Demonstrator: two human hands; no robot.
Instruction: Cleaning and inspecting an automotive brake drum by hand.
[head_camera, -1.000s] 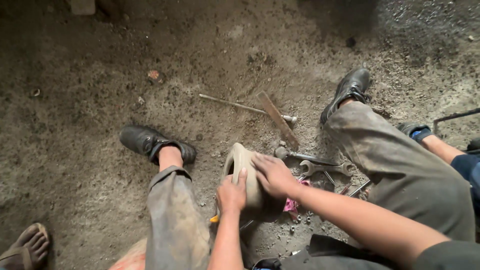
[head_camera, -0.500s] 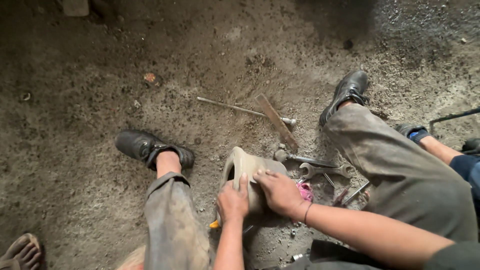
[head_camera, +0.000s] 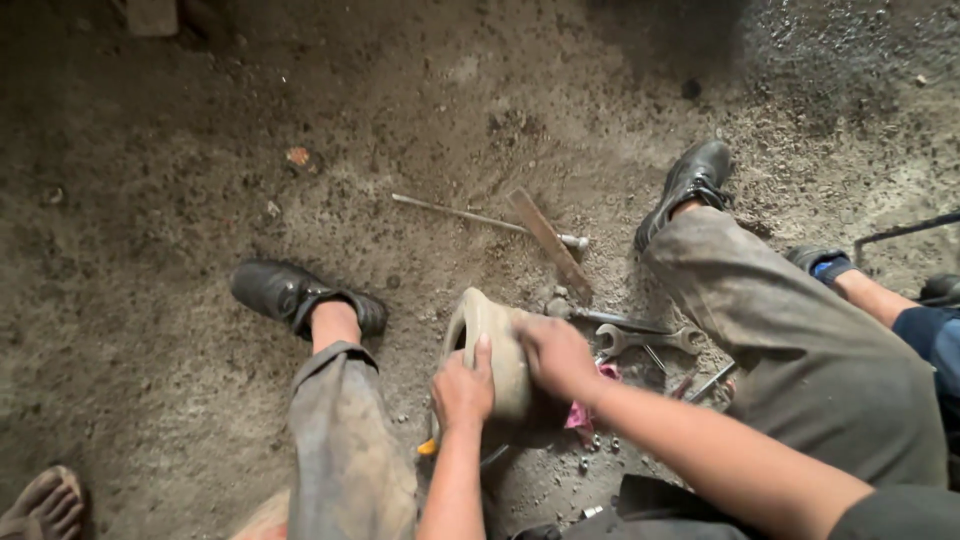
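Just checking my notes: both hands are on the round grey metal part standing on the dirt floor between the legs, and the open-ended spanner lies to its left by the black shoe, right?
Not quite. The head view shows the spanner lying right of the round grey metal part, which both the left hand and right hand grip.

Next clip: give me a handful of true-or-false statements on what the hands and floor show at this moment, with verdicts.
1. Both hands rest on the pale round metal part. True: the left hand and right hand are on it.
2. The part is held up in the air at chest height. False: it sits low on the dirt floor between the legs.
3. A wrench lies on the floor right of the part. True.
4. The person is barefoot. False: both feet wear a black shoe.
5. A thin metal rod lies on the floor beyond the part. True.
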